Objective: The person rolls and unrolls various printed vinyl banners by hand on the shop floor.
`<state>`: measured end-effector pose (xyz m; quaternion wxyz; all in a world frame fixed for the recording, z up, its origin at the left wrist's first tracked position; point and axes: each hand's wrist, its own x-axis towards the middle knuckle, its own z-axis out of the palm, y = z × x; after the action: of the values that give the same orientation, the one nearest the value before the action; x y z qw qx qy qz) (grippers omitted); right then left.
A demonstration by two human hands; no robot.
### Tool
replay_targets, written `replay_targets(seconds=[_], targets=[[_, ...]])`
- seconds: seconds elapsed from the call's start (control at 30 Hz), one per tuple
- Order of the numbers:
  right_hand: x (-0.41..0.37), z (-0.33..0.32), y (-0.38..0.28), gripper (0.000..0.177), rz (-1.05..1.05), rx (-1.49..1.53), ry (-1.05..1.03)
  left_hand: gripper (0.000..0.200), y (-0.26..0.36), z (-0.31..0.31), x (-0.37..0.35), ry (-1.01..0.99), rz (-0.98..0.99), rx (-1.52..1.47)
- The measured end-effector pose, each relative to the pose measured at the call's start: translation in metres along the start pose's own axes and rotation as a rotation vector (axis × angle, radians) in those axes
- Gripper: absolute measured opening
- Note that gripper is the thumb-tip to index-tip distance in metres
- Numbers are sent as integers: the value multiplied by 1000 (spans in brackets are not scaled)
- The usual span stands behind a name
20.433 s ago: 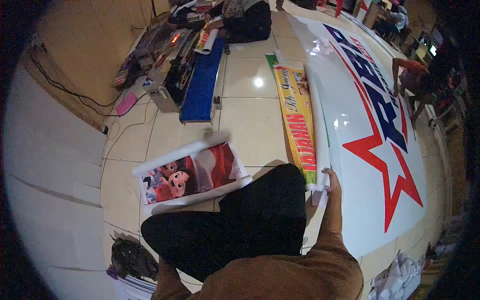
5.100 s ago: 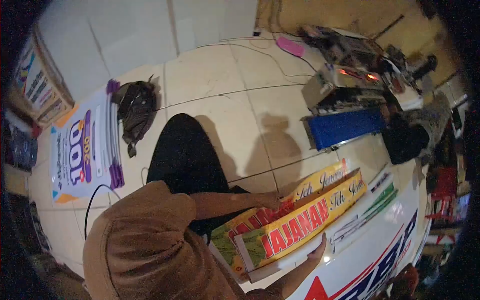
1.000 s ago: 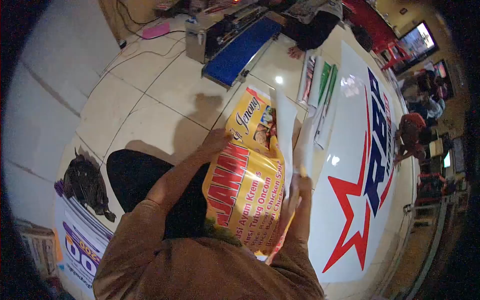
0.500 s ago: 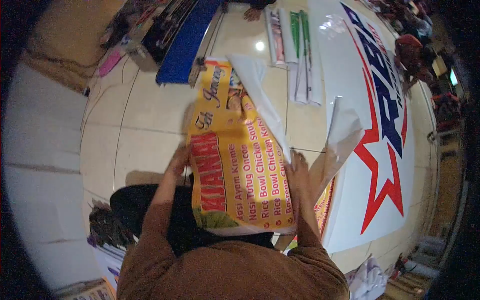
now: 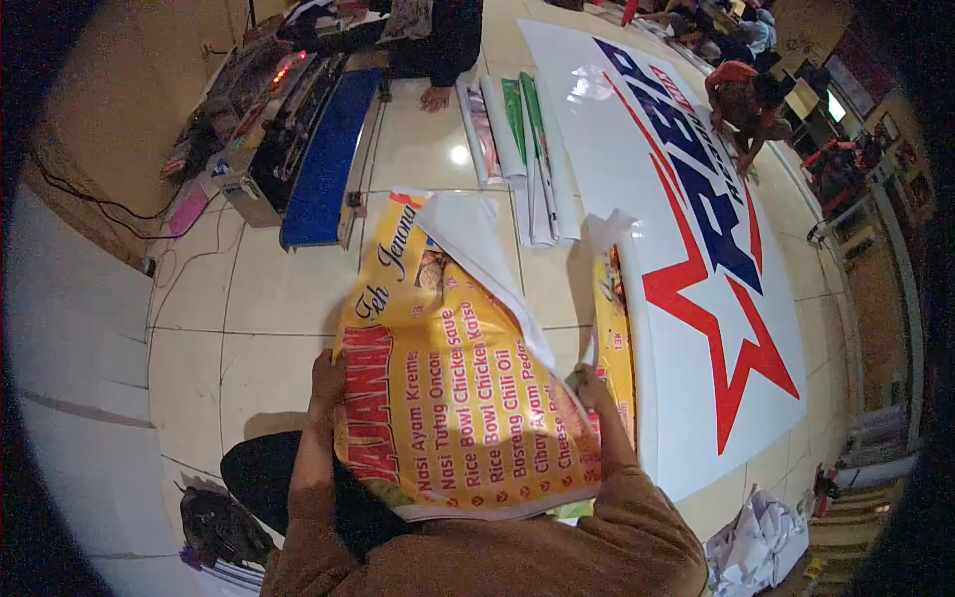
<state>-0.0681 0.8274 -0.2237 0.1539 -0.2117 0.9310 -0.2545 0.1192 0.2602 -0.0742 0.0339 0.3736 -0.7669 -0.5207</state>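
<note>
A yellow printed banner [image 5: 477, 398] with red and black lettering lies across my lap, its upper right edge folded over to show the white back. My left hand [image 5: 327, 383] grips the banner's left edge, fingers wrapped round it. At the right edge my right hand [image 5: 593, 386] is closed on the banner, fingers bent. Just beyond that hand, a second yellow printed sheet [image 5: 615, 343] stands partly curled beside a large white banner [image 5: 686, 388] with a red star and dark blue letters.
A long blue-topped machine [image 5: 333, 159] stands at the upper left. Rolled banners [image 5: 532, 159] lie on the tiles ahead. One person [image 5: 433, 45] is beyond them, and another [image 5: 741, 99] crouches at the upper right. Crumpled white material [image 5: 758, 542] sits lower right.
The view has shifted, showing more of the machine and the people. My banner is spread wider, with more text lines visible. My right hand has closed on its edge.
</note>
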Motion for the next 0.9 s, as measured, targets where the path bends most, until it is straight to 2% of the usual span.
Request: replay_targets(seconds=[0.03,0.07,0.1,0.13,0.17,0.2,0.23,0.3,0.33,0.37,0.43,0.47,0.5,0.53,0.57,0.63,0.67,0.73,0.77,0.83,0.87,0.9], targets=[[-23,-26,-63,41,370,144,10,50,6,-6,-1,6,5,-5],[-29,-54,-123,41,364,140,12,49,9,-10,-3,-36,43,91],[-25,-84,-178,47,364,273,118,47,9,-13,-4,-78,78,189],[-18,-99,-204,53,365,407,221,47,-22,-7,13,-74,75,186],[2,-84,-180,61,93,374,240,46,-75,5,42,-51,151,43],[16,-89,-200,60,-7,329,307,44,-106,9,55,-26,225,-100],[33,-92,-225,62,-26,242,303,44,-78,-7,23,-16,218,-99],[77,-80,-250,68,-119,28,359,45,37,-17,-24,-117,145,18],[106,-63,-250,70,-191,-98,424,45,-64,2,18,126,498,309],[128,-52,-253,70,-212,-89,412,45,-53,-5,13,148,484,313],[167,-32,-259,56,-248,-136,366,45,1,-11,-2,-108,33,-89],[184,-27,-262,56,-263,-121,359,37,6,-15,-6,11,167,245],[200,-24,-262,47,-172,-50,231,37,12,-17,-12,28,158,252],[215,-19,-252,38,-75,23,95,34,20,-16,-20,32,139,124],[264,17,-194,28,-205,180,226,31,26,-17,-22,39,128,-4],[293,-35,-162,24,-159,-229,414,28,20,-22,-25,84,170,12],[312,-43,-123,24,-343,77,624,25,17,-23,-22,109,223,18],[309,-81,-74,37,316,718,186,25,3,-15,-9,87,194,-15],[295,-84,-76,37,355,721,185,26,-9,-11,0,70,184,-56],[267,-82,-74,35,327,217,613,26,-32,-5,16,-2,147,-129],[250,-74,-65,35,357,209,617,27,-43,-1,28,-32,125,-222],[233,-59,-52,37,219,477,408,27,-71,-2,39,-55,117,-219]])
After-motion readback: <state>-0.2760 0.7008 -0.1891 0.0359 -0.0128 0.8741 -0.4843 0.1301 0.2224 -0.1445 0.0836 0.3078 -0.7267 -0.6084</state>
